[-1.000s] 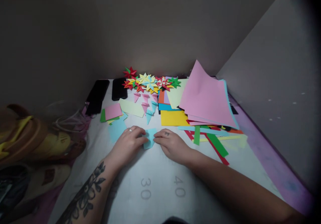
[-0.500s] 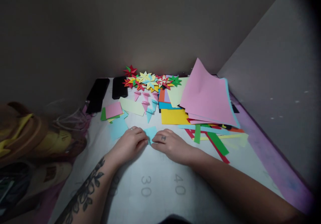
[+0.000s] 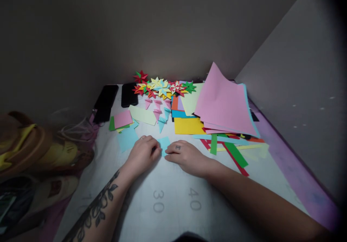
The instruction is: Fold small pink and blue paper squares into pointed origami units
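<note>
A small light blue paper [image 3: 164, 144] lies on the white mat between my two hands. My left hand [image 3: 145, 151] has its fingers curled closed at the paper's left edge. From the right, my right hand [image 3: 186, 156] pinches the paper's lower right part, its fingertips resting low on the mat. Just left of my left hand is a light blue square [image 3: 128, 139]. Beyond the paper stand small folded pieces, pink [image 3: 157, 114] and light blue [image 3: 161, 123].
Folded paper stars [image 3: 162, 87] line the back. Pink sheets [image 3: 225, 104] and coloured strips [image 3: 235, 154] lie at the right. Two dark phones [image 3: 129, 94] are at the back left, near a pink square [image 3: 123, 119]. A brown and yellow object [image 3: 40, 148] stands far left.
My left hand has shifted slightly right and its wrist has turned a little. The small blue paper has turned slightly between my hands. My right hand has hardly moved.
</note>
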The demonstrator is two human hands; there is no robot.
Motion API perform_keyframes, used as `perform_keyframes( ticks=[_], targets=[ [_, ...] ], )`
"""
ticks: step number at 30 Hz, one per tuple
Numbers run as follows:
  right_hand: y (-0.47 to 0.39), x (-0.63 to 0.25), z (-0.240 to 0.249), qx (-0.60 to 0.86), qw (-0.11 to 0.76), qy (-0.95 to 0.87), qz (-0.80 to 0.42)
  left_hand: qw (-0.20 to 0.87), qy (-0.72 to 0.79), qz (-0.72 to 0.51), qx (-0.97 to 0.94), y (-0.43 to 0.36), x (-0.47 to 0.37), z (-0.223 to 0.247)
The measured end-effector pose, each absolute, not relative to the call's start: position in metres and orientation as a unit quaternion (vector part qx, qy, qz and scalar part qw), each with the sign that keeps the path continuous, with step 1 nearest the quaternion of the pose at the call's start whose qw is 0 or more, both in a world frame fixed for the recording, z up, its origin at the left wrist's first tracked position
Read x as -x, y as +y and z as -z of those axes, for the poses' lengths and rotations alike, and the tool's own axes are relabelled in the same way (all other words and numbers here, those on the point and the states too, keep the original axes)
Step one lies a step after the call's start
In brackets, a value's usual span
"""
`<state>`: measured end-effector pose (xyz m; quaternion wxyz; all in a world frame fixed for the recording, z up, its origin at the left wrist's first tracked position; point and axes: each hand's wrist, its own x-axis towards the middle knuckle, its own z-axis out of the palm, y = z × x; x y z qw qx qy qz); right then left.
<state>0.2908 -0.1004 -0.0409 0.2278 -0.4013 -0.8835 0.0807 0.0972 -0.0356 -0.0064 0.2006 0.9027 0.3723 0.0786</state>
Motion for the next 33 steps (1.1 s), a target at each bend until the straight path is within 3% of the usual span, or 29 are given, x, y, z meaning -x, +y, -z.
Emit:
perform_keyframes(
  ticks=[17, 33],
  targets=[
    [-0.0982, -0.2881, 0.037, 0.391, 0.212, -0.894, -0.058, 0.181, 0.39, -0.069, -0.9, -0.0354, -0.1011, 0.0105],
    [-0.1008, -0.2848, 0.0336, 0.41, 0.147, -0.897, -0.072, 0.179, 0.402, -0.06, -0.896, -0.0361, -0.1017, 0.0112]
  ],
)
